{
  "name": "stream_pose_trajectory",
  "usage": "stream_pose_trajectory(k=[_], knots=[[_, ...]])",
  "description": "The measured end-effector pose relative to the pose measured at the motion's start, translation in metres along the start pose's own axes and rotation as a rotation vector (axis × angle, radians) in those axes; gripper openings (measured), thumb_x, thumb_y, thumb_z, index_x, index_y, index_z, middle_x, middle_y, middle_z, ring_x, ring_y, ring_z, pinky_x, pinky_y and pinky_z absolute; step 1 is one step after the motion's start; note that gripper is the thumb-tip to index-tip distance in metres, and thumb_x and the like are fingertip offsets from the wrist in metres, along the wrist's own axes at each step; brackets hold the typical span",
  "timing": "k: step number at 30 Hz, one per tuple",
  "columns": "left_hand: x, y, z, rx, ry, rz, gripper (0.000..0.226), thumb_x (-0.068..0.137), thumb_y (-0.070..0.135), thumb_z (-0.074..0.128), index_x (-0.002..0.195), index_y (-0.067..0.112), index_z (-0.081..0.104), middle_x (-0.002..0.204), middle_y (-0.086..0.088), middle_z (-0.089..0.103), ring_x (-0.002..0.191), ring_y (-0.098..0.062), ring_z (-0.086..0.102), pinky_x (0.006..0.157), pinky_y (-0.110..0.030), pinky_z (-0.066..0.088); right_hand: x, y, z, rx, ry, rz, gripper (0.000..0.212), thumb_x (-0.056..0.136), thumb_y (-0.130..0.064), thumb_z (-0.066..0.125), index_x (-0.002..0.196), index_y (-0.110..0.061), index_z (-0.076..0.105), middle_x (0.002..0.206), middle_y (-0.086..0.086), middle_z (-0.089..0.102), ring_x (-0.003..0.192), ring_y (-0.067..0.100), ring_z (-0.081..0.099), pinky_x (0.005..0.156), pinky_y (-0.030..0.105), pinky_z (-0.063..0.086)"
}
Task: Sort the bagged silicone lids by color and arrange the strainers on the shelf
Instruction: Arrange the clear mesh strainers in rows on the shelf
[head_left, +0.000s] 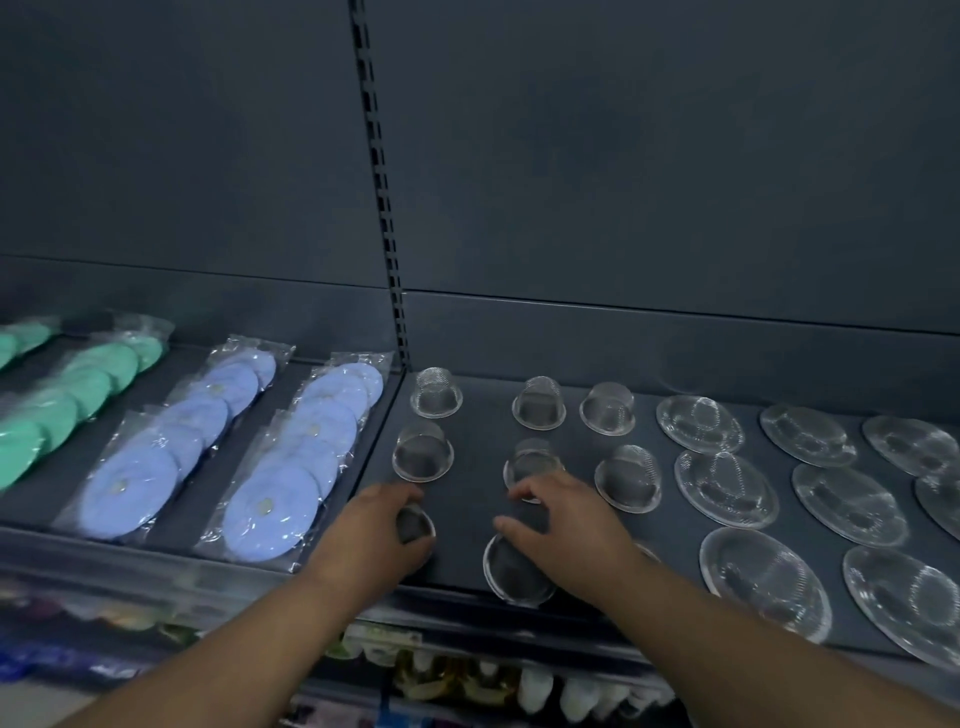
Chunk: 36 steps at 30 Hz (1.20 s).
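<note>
Aligning front row | left hand (371, 527) clasps small strainer (415, 526) | right hand (569, 535) covers front strainer (511, 579), hold I cannot tell | I keep rims flat, columns straight.

Head view, facing down, near shelf (462, 514)

— Where are our arms?
— Both stretched forward, bare. Our left hand (371, 525) curls round a small strainer (415, 526).
— And our right hand (566, 530)?
— Palm down, fingers loosely bent, thumb splayed left.
</note>
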<state>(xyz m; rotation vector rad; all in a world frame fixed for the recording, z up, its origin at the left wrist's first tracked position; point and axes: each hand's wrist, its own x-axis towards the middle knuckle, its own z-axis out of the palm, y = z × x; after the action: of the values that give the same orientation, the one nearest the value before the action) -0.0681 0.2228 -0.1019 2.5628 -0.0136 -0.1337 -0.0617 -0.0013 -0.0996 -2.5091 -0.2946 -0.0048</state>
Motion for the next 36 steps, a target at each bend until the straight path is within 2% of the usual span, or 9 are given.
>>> stream_pose_trajectory(k=[5, 8, 10, 13, 19, 23, 30, 34, 36], knots=[[-0.005, -0.005, -0.001, 0.039, -0.017, 0.023, 0.053, 0.074, 0.043, 0.072, 0.122, 0.030, 0.054, 0.121, 0.005, 0.052, 0.110, -0.013, 0.052, 0.091, -0.024, 0.042, 0.002, -0.003, 0.002, 0.024, 0.073, 0.009, 0.028, 0.083, -0.049, 0.065, 0.102, -0.027, 0.065, 0.103, -0.013, 0.058, 0.098, 0.007, 0.056, 0.089, 0.028, 0.048], [-0.005, -0.001, -0.004, -0.004, 0.044, 0.032, 0.061, 0.076, 0.053, 0.069, 0.129, 0.029, 0.050, 0.128, 0.006, 0.047, 0.117, -0.013, 0.049, 0.098, -0.028, 0.041, 0.009, -0.006, -0.001, 0.012, 0.102, 0.017, 0.025, 0.083, -0.046, 0.065, 0.099, -0.027, 0.064, 0.099, -0.013, 0.056, 0.096, 0.009, 0.055, 0.087, 0.029, 0.048], [0.004, 0.002, -0.008, -0.008, 0.110, 0.045, 0.062, 0.079, 0.052, 0.066, 0.133, 0.029, 0.047, 0.135, 0.006, 0.044, 0.124, -0.015, 0.045, 0.103, -0.030, 0.038, 0.016, -0.005, -0.005, 0.004, 0.132, 0.028, 0.025, 0.082, -0.042, 0.067, 0.102, -0.028, 0.064, 0.105, -0.009, 0.058, 0.102, 0.012, 0.054, 0.091, 0.030, 0.046], [0.028, 0.005, -0.012, -0.019, 0.180, 0.089, 0.059, 0.081, 0.044, 0.067, 0.133, 0.026, 0.048, 0.136, 0.002, 0.048, 0.124, -0.019, 0.046, 0.103, -0.030, 0.038, 0.026, 0.000, -0.011, -0.035, 0.121, 0.066, 0.037, 0.081, -0.035, 0.068, 0.115, -0.027, 0.059, 0.120, -0.006, 0.053, 0.115, 0.016, 0.049, 0.098, 0.032, 0.042], [0.071, 0.014, -0.009, -0.015, 0.127, 0.040, 0.067, 0.085, 0.037, 0.064, 0.144, 0.024, 0.037, 0.148, -0.002, 0.035, 0.135, -0.023, 0.035, 0.111, -0.033, 0.031, 0.043, 0.005, -0.011, -0.074, 0.028, 0.173, 0.059, 0.081, -0.036, 0.069, 0.135, -0.027, 0.045, 0.138, -0.003, 0.043, 0.124, 0.019, 0.046, 0.102, 0.033, 0.041], [0.084, 0.012, -0.003, 0.015, 0.062, 0.039, 0.057, 0.087, 0.034, 0.062, 0.139, 0.024, 0.043, 0.145, -0.001, 0.039, 0.130, -0.022, 0.041, 0.106, -0.031, 0.034, 0.049, 0.008, -0.007, -0.092, -0.008, 0.170, 0.061, 0.084, -0.034, 0.066, 0.139, -0.027, 0.041, 0.141, -0.003, 0.043, 0.126, 0.018, 0.045, 0.101, 0.030, 0.040], [0.084, 0.008, -0.001, 0.027, 0.075, 0.041, 0.055, 0.086, 0.032, 0.062, 0.137, 0.024, 0.045, 0.140, -0.003, 0.043, 0.126, -0.021, 0.045, 0.103, -0.029, 0.036, 0.048, 0.011, -0.005, -0.092, -0.010, 0.141, 0.060, 0.083, -0.035, 0.066, 0.138, -0.025, 0.043, 0.138, -0.001, 0.046, 0.124, 0.017, 0.047, 0.102, 0.027, 0.038], [0.090, 0.011, -0.002, -0.022, 0.147, 0.049, 0.062, 0.085, 0.042, 0.064, 0.140, 0.024, 0.041, 0.143, -0.002, 0.041, 0.131, -0.021, 0.040, 0.106, -0.032, 0.035, 0.054, 0.012, -0.010, -0.012, 0.046, 0.162, 0.065, 0.083, -0.047, 0.065, 0.139, -0.027, 0.041, 0.140, -0.004, 0.044, 0.128, 0.015, 0.043, 0.104, 0.027, 0.036], [0.100, 0.014, -0.005, -0.031, 0.197, 0.052, 0.060, 0.085, 0.041, 0.063, 0.139, 0.024, 0.042, 0.142, -0.001, 0.043, 0.129, -0.021, 0.041, 0.107, -0.033, 0.035, 0.063, 0.015, -0.015, 0.000, 0.095, 0.181, 0.061, 0.086, -0.045, 0.062, 0.139, -0.025, 0.041, 0.141, -0.002, 0.043, 0.129, 0.015, 0.042, 0.104, 0.026, 0.034]])
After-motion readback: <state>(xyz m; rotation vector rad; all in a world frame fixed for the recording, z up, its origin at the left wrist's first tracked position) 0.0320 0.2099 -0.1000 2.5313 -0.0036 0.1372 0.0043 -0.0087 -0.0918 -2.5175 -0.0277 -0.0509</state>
